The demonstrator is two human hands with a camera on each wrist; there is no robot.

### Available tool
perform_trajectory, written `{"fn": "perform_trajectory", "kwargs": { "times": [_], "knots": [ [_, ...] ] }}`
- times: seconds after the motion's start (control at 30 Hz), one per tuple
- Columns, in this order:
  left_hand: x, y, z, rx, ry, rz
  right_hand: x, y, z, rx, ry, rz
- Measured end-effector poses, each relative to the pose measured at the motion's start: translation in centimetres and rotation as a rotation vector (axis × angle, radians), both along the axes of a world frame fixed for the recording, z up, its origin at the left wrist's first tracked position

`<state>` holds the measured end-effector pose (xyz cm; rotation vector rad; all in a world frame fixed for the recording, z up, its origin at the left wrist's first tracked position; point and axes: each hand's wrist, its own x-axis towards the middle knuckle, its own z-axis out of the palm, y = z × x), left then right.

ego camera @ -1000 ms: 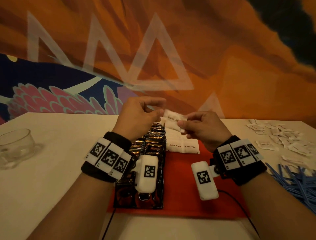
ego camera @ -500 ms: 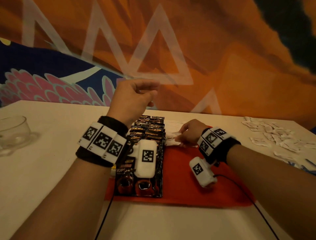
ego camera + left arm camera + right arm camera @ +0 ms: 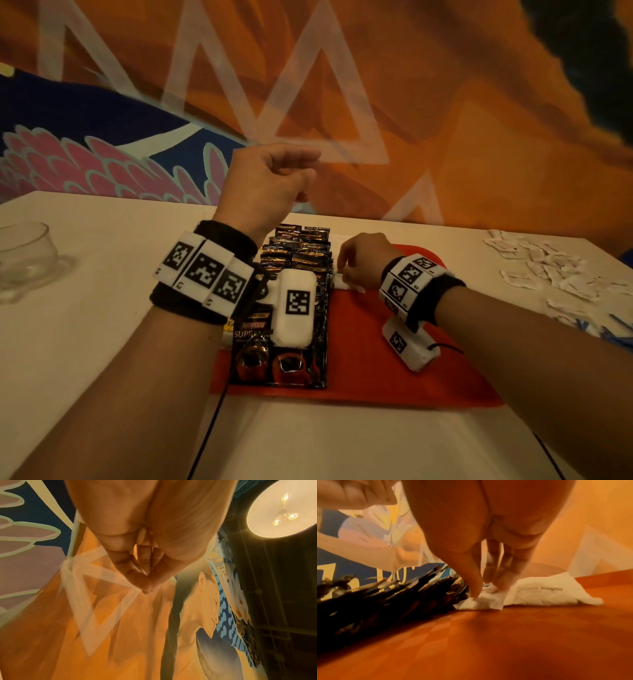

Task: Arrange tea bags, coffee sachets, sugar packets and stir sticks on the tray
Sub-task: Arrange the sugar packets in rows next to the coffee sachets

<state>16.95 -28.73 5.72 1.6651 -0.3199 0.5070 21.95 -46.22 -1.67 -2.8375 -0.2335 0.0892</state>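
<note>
I see the red tray (image 3: 359, 380) on the white table (image 3: 85, 308), and I place everything off it. Nearest on the tray, along its left side, a row of black coffee sachets (image 3: 301, 253) overlaps back toward the far edge; I read the front one as "Kopiko". Right of that row the tray floor is bare red. Further in, my right hand (image 3: 363, 260) is down on the tray just beside the sachets, thumb and fingers pinching a white sugar packet (image 3: 481, 601) that touches the tray floor. A second packet (image 3: 546, 593), printed "sugar", lies just right of it, touching it. My left hand (image 3: 267, 185) is raised above the tray's far-left part, over the sachet row, fingertips (image 3: 145, 585) brought together loosely, nothing held as far as I can tell. Off the tray to the right, loose white packets (image 3: 548, 267) are scattered on the table, with blue stir sticks (image 3: 613, 329) nearer than them. Well left of the tray sits a glass bowl (image 3: 24, 257). Painted orange wall (image 3: 479, 137) beyond.
</note>
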Motion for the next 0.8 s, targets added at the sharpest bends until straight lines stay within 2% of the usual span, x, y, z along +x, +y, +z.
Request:
{"fn": "perform_trajectory", "kwargs": {
  "times": [0.2, 0.5, 0.7, 0.8],
  "knots": [
    [0.0, -0.1, -0.1, 0.047, 0.029, -0.01, -0.3, 0.4, 0.3, -0.061, 0.064, 0.065],
    [-0.7, -0.2, 0.1, 0.084, 0.05, -0.045, 0.2, -0.2, 0.7, 0.019, 0.018, 0.044],
    [-1.6, -0.7, 0.7, 0.152, 0.063, -0.152, 1.9, -5.4, 3.4, 0.059, 0.014, -0.06],
    [-2.1, -1.2, 1.1, 0.167, 0.034, -0.194, 2.9, -9.9, 4.3, 0.03, 0.023, -0.197]
  ]
}}
